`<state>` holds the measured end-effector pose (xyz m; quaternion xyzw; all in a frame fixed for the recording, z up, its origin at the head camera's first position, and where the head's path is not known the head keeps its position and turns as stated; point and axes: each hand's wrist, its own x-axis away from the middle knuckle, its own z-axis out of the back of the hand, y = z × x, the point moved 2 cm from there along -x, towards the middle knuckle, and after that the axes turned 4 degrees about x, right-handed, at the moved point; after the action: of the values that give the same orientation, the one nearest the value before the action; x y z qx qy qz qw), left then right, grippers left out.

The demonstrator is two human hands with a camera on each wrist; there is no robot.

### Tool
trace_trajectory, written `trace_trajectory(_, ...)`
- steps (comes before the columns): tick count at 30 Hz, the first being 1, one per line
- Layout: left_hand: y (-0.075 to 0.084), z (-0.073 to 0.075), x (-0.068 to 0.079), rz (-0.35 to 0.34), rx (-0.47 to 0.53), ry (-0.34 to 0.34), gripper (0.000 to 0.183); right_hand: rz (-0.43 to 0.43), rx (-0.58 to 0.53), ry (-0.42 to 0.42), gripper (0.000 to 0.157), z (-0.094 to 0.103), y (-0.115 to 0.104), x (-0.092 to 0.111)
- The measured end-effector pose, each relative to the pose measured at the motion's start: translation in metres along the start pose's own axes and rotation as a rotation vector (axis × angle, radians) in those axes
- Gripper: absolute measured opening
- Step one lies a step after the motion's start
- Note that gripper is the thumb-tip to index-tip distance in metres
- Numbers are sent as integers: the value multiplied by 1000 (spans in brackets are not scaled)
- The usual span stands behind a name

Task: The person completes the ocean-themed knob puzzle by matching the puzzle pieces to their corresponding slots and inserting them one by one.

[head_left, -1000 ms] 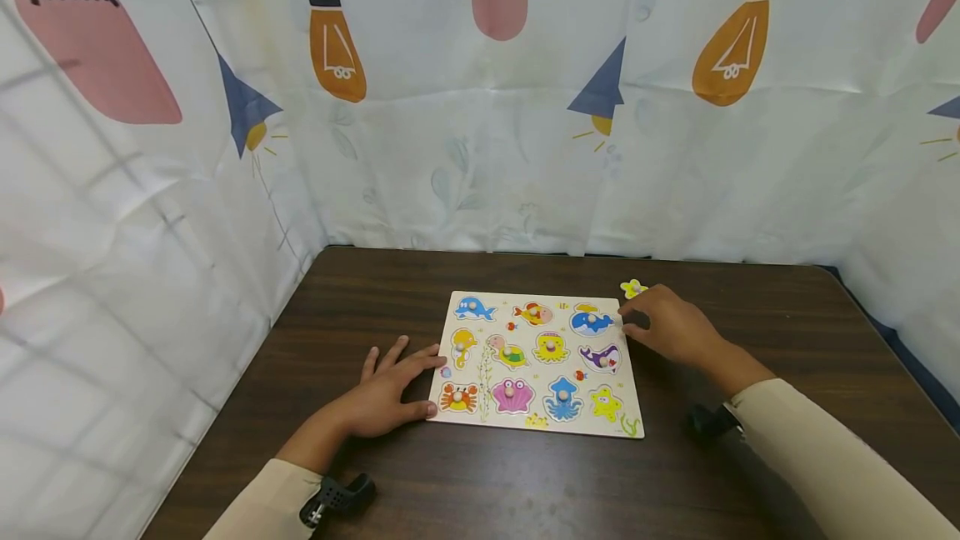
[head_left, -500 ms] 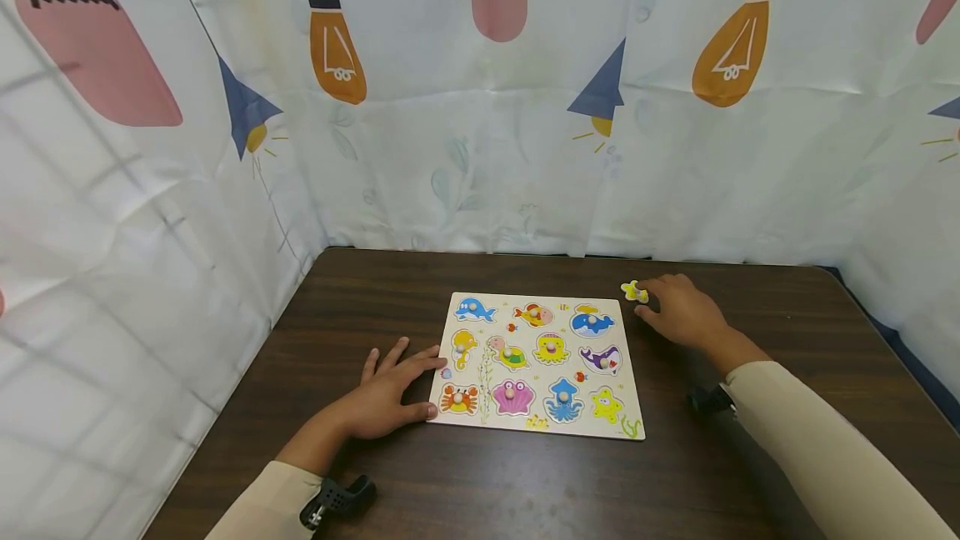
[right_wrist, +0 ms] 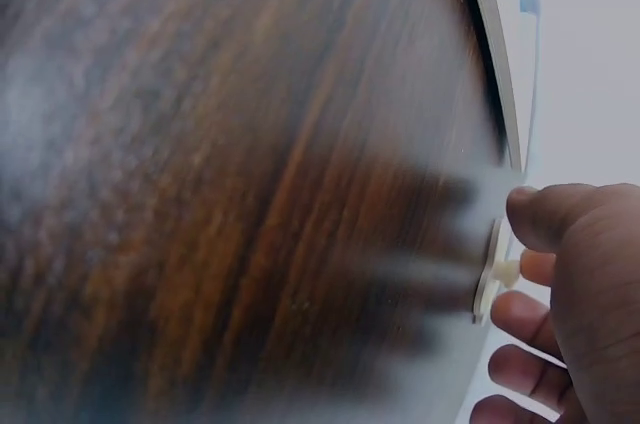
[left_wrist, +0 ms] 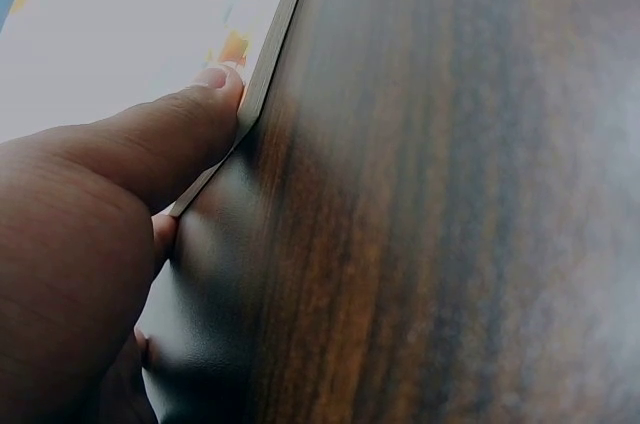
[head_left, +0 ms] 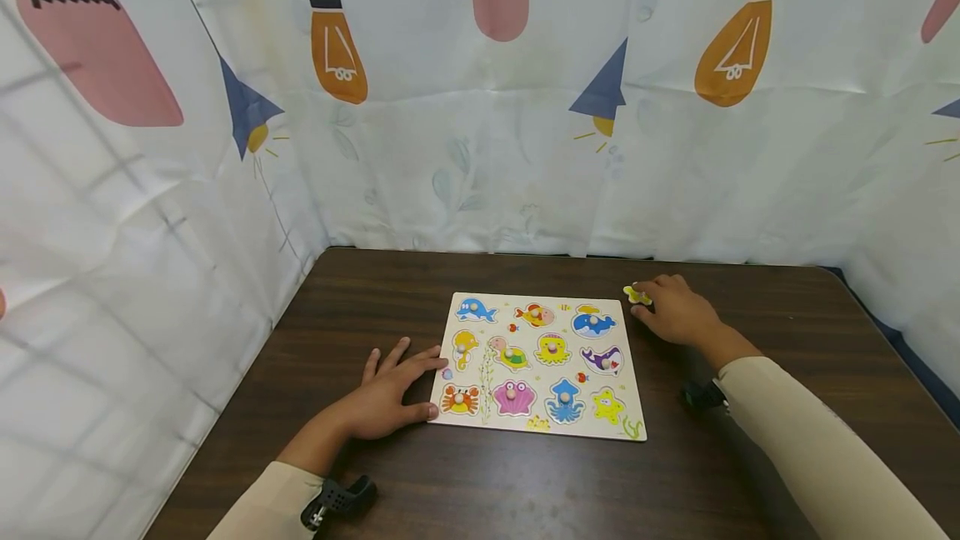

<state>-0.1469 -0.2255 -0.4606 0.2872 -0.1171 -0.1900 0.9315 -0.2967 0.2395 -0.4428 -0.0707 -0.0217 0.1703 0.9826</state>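
A pale wooden peg puzzle board (head_left: 540, 429) lies flat, bearing sea-animal pieces with round knobs. My left hand (head_left: 386, 402) spreads its fingers at the board's left side; in the left wrist view its thumb (left_wrist: 215, 109) rests on the board's edge near a corner. Past the board's far right corner is a loose yellow starfish piece (head_left: 636, 296). My right hand (head_left: 681, 312) reaches over it. In the right wrist view, the index fingertip is right at the piece's knob (right_wrist: 507, 272), while the thumb (right_wrist: 535, 214) stands apart from the knob. A yellow starfish picture (head_left: 607, 405) without a knob shows at the board's lower right.
The dark wood-grain table (head_left: 525, 490) extends around the board. Behind it and to the left hangs a white curtain (head_left: 480, 182) printed with lamps and bulbs. Each wrist wears a black strap; the left strap (head_left: 337, 502) sits below the sleeve cuff.
My right hand has moved from the board's upper right edge back and right to the starfish piece, which has tilted and shifted slightly. The left hand and the board keep their places.
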Motion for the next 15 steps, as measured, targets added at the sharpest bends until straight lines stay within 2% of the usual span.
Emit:
trace_trajectory(9,-1,0,0,3,-2,5,68,18,-37,30,17,2,5,5)
trace_trajectory(15,-3,-1,0,-3,4,3,68,38,-84,52,9,-2,9,10)
